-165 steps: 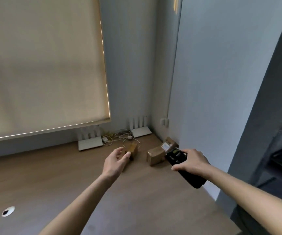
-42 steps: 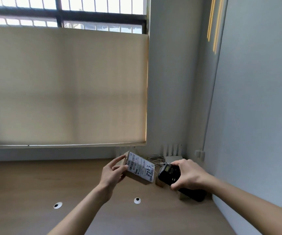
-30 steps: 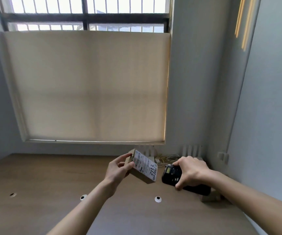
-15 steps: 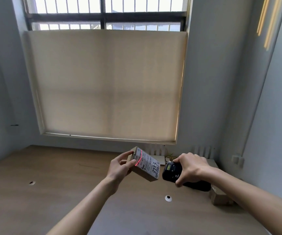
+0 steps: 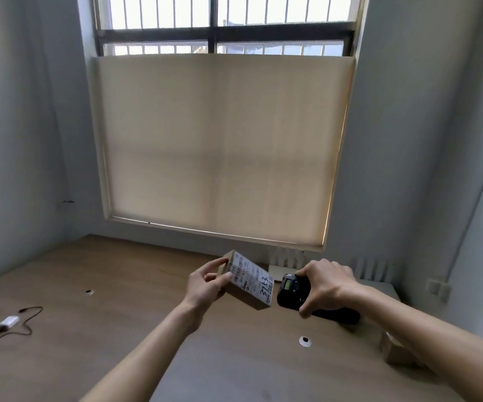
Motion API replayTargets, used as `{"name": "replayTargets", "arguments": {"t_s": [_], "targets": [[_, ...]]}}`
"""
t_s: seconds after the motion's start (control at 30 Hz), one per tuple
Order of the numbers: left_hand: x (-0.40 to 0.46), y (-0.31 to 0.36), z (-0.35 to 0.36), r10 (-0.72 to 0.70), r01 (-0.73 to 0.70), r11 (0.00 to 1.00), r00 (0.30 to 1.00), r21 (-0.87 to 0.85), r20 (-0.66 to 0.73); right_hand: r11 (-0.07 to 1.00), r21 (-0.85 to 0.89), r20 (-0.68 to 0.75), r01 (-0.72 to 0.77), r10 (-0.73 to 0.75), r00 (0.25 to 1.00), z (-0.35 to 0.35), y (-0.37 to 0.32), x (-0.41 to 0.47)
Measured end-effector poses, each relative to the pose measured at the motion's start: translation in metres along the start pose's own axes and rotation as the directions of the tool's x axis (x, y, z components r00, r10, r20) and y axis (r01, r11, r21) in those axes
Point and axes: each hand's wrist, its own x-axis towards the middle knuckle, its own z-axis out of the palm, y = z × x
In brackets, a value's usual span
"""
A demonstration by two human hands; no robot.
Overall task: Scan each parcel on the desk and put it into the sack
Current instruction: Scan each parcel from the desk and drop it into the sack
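My left hand [image 5: 207,287] holds a small cardboard parcel [image 5: 249,281] above the wooden desk [image 5: 104,329], its white barcode label tilted toward the right. My right hand [image 5: 326,285] grips a black handheld scanner [image 5: 292,290], its small screen up and its head a short gap from the label's right edge. Another brown parcel [image 5: 395,351] lies on the desk at the right, partly hidden under my right forearm. No sack is in view.
A white router [image 5: 282,268] with antennas stands at the desk's back edge under the window blind. A black cable with a white adapter [image 5: 8,322] lies at the left. Round cable holes [image 5: 305,341] dot the desk. A wall closes off the right side.
The view has swung left and tilted up. The red scan line seen on the label half a second ago is gone. Both hands keep their hold on the parcel and scanner.
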Motion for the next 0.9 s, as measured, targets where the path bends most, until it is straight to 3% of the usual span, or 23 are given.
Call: {"name": "replayTargets", "arguments": {"t_s": [0.33, 0.57, 0.73, 0.9], "targets": [[-0.026, 0.009, -0.083, -0.003, 0.001, 1.0, 0.995, -0.018, -0.102, 0.998, -0.049, 0.029, 0.045, -0.044, 0.999, 0.003, -0.064, 0.012], [-0.055, 0.02, -0.182, -0.04, 0.03, 0.998, 0.979, -0.053, -0.199, 0.962, 0.227, 0.09, 0.148, -0.173, 0.981, 0.017, -0.162, 0.023], [-0.093, 0.031, -0.28, -0.086, 0.035, 0.986, 0.945, -0.164, -0.315, 0.757, 0.612, 0.071, 0.231, -0.343, 0.937, 0.037, -0.283, 0.037], [-0.165, 0.034, -0.396, -0.109, 0.001, 0.974, 0.876, -0.225, -0.47, 0.5, 0.812, 0.013, 0.302, -0.532, 0.846, 0.06, -0.429, 0.032]]}}
